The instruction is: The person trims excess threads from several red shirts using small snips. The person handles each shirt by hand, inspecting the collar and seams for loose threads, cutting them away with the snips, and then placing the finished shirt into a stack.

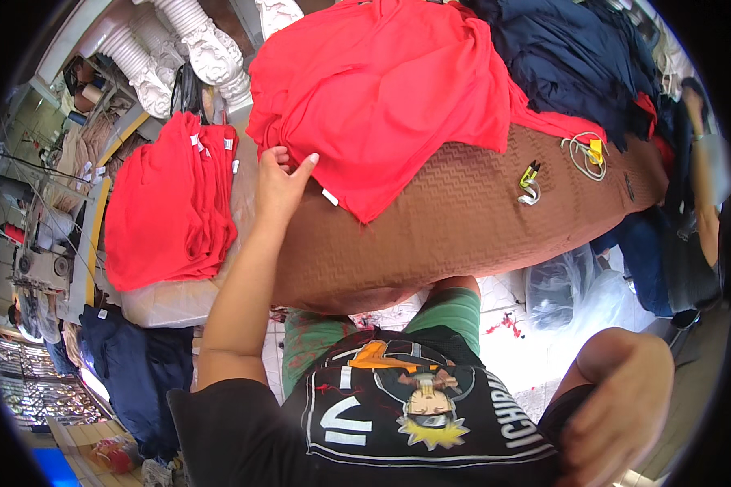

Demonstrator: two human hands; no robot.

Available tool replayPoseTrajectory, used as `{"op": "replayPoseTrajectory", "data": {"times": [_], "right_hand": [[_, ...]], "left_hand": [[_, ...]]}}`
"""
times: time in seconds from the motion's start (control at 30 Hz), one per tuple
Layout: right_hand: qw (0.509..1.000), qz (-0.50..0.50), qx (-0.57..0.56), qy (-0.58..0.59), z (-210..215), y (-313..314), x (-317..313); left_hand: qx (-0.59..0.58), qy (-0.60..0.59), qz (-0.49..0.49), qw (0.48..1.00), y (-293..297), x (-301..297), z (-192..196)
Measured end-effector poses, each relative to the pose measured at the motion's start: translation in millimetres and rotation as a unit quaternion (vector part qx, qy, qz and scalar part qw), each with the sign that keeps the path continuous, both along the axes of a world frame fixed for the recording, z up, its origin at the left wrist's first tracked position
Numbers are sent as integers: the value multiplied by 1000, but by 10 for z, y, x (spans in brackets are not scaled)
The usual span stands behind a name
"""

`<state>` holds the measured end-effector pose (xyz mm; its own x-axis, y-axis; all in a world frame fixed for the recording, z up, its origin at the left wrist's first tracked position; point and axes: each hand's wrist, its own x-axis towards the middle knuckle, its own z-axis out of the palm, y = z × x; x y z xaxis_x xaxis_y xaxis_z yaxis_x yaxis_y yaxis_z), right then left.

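Left hand (283, 183): fingers (307, 165) spread, thumb raised, pinching the left edge of the red garment (382, 97) spread on the brown padded surface (463, 219). Right hand (617, 402): held low near the body, away from the cloth; grip cannot be determined. Judged progress: a folded red stack (170, 203) lies just left; this garment remains unfolded

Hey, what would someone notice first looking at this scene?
The big red garment spread over the brown padded table catches the eye first, with the left hand at its edge. Left of it sits a stack of folded red garments, and dark navy clothes pile at the table's far right.
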<state>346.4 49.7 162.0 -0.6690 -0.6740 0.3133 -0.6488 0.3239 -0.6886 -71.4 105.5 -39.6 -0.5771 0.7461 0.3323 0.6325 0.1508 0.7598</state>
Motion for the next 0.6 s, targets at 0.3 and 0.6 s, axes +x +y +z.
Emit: {"op": "replayPoseTrajectory", "data": {"times": [0.3, 0.6], "right_hand": [[856, -504, 108, -39, -794, 505, -670], [684, -688, -10, 244, -1127, 614, -1440]], "left_hand": [[103, -399, -225, 883, -205, 834, -104], [97, -346, -165, 919, 69, 800, 798]]}}
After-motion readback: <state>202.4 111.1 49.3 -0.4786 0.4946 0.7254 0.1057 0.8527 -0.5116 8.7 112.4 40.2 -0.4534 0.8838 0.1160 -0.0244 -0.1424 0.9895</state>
